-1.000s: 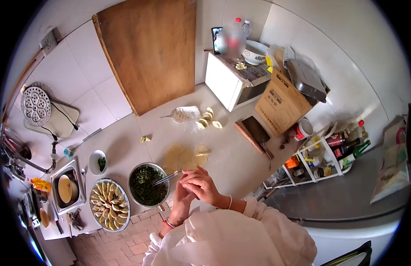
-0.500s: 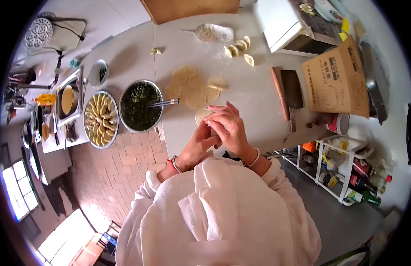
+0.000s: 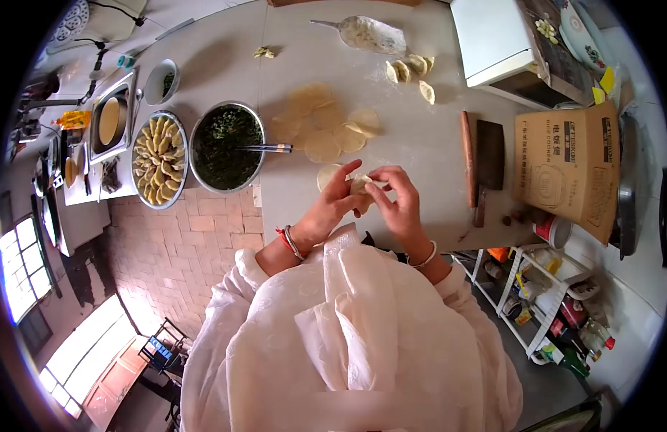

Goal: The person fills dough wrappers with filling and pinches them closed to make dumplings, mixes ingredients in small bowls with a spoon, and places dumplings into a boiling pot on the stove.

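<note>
Between my two hands a small pale dumpling [image 3: 360, 185] is pinched over the counter's front edge. My left hand [image 3: 335, 201] holds it from the left, and my right hand [image 3: 397, 205] pinches its right side. Round dough wrappers [image 3: 323, 146] lie just beyond, one of them beside my left fingers. To the left stands a metal bowl of chopped green filling [image 3: 225, 162], with chopsticks [image 3: 265, 148] resting across its right rim. Farther left, a round tray [image 3: 137, 171] is filled with several folded dumplings.
A flour scoop [image 3: 373, 36] and several dumplings [image 3: 427, 92] lie at the back. On the right are a rolling pin [image 3: 468, 158], a cleaver [image 3: 489, 155] and a cardboard box [image 3: 564, 162]. A white rack [image 3: 538, 317] with bottles stands below right.
The view has swung downward and to the right. My hands have left the chopsticks' side, and my fingers have spread apart so that the dumpling between them shows.
</note>
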Demonstrator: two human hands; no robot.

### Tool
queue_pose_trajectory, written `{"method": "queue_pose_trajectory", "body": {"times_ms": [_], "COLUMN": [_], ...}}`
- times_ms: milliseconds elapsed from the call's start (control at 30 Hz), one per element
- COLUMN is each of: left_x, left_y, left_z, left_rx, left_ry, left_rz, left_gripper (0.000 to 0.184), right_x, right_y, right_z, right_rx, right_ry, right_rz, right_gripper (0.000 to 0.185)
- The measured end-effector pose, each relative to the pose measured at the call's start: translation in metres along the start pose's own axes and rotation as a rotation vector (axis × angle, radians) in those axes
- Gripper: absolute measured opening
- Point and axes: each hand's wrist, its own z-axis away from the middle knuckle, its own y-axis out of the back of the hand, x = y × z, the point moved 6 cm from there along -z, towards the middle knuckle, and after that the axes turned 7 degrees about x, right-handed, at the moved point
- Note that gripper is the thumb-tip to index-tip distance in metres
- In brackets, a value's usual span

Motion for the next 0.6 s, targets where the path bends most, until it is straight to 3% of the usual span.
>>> {"method": "queue_pose_trajectory", "body": {"times_ms": [267,367,467,600], "left_x": [-0.019,-0.020,-0.023,-0.031], "left_y": [-0.006,-0.009,-0.006,0.001], "left_z": [-0.037,-0.049,-0.062,-0.079], "left_rx": [-0.106,-0.120,-0.062,0.000], "left_ry": [0.091,0.077,0.068,0.098], "left_rz": [-0.012,0.064,0.081,0.036], "left_gripper": [0.050,0.049,0.050,0.054], "right_x": [-0.002,-0.008,0.024,0.035], "right_y": [0.009,0.012,0.014,0.011], "right_z": [-0.013,-0.022,-0.021,-0.036], "right_rx": [0.081,0.158,0.118,0.110], "right_ry": [0.248,0.246,0.074,0.165], "right_rz": [0.266,0.287,0.274,0.350], "right_gripper": [0.005,0.005,0.008,0.007]}}
